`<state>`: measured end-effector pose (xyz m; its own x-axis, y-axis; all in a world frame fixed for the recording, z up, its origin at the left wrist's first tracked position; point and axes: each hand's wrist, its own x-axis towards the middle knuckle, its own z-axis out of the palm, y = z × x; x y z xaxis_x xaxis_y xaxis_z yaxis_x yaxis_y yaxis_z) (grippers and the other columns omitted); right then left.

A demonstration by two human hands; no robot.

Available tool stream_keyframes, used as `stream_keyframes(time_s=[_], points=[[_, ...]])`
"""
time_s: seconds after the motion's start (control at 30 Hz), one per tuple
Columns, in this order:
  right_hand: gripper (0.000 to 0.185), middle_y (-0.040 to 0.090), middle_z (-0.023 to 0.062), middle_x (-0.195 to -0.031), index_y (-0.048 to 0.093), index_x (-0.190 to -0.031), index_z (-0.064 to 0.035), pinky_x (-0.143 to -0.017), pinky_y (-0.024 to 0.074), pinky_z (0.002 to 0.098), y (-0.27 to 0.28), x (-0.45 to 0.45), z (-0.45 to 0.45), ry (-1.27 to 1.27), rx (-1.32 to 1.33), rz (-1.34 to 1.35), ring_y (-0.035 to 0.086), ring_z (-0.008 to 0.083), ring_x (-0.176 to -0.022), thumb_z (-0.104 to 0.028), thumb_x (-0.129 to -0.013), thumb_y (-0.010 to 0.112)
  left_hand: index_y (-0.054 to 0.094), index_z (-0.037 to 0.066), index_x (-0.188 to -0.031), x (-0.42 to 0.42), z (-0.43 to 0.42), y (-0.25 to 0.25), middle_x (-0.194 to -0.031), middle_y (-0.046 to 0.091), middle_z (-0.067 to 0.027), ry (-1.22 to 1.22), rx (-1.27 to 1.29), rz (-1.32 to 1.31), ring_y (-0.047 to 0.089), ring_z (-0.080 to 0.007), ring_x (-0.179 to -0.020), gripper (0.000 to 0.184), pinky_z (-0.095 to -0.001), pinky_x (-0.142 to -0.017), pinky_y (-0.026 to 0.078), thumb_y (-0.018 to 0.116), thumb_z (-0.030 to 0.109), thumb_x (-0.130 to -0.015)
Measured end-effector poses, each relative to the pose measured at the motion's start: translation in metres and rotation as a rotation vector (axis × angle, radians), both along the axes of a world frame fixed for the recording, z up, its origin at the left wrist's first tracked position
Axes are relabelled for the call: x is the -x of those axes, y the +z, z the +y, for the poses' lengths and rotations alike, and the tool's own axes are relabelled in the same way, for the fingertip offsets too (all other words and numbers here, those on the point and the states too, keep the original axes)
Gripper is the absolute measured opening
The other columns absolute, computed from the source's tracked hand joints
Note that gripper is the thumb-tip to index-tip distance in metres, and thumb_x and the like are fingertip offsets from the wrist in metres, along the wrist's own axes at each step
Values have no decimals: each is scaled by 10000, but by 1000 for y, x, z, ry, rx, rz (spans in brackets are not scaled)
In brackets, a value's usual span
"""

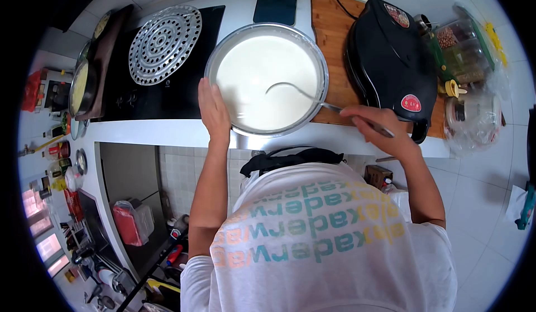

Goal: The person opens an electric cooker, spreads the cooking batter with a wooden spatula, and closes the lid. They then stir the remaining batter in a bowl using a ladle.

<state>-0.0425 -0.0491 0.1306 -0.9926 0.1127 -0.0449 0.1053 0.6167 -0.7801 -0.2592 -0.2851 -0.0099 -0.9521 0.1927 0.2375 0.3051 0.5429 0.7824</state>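
Note:
A large round metal basin [322, 83], filled with smooth white liquid [262, 69], stands on the counter in front of me. My left hand [214, 110] rests against the basin's left side, fingers stretched out and lying along its outer wall. At the lower right, my right hand [379, 130] is closed around the handle of a metal ladle [330, 107]. The ladle slants over the right rim into the basin. Only a curved edge of its head shows, as the rest is under the liquid.
Left of the basin, a perforated steamer plate [166, 44] lies on a black cooktop [184, 97]. To the right, a black electric griddle [391, 55] sits on a wooden board [338, 33]. Jars and containers [474, 108] crowd the far right. A dark green pad [274, 9] lies behind the basin.

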Motion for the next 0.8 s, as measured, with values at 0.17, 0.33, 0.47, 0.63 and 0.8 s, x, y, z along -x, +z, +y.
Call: stream_keyframes(time_s=[0.17, 0.33, 0.47, 0.63, 0.8], points=[[203, 538, 20, -619, 570, -1012, -60, -443, 373, 206, -3, 10, 18, -62, -156, 20, 469, 74, -455, -53, -835, 470, 375, -57, -1229, 0, 0, 1, -1294, 352, -210, -10, -5, 5, 303, -322, -1222, 522, -365, -1020, 217, 254, 350, -926], [208, 563, 70, -667, 574, -1011, -71, -495, 400, 243, -28, 39, 17, -120, -66, 171, 503, 133, -495, -70, -824, 480, 377, -49, -1232, 2, 0, -2, -1295, 352, -209, -9, 3, 4, 305, -324, -1221, 515, -360, -1019, 219, 252, 346, -926], [191, 560, 73, -641, 568, -997, -70, -483, 388, 246, -50, 66, 1, -196, 59, 182, 502, 124, -494, -83, -828, 480, 377, -48, -1232, 1, 0, -1, -1298, 349, -206, -9, -2, 0, 304, -324, -1221, 508, -358, -1018, 220, 254, 339, -926], [174, 488, 12, -546, 572, -985, -81, -424, 346, 211, -58, 72, -21, -164, 250, 93, 446, 65, -442, -107, -843, 475, 374, -50, -1233, 1, -1, -2, -1298, 348, -207, -13, -9, -2, 306, -325, -1219, 508, -359, -1017, 224, 259, 338, -926], [188, 479, 3, -548, 563, -1012, -76, -424, 351, 208, -48, 52, -31, -43, 260, 25, 446, 54, -434, -75, -845, 477, 371, -50, -1233, 1, -2, -2, -1295, 351, -210, -6, -20, 0, 309, -326, -1217, 513, -360, -1017, 226, 259, 345, -925]])
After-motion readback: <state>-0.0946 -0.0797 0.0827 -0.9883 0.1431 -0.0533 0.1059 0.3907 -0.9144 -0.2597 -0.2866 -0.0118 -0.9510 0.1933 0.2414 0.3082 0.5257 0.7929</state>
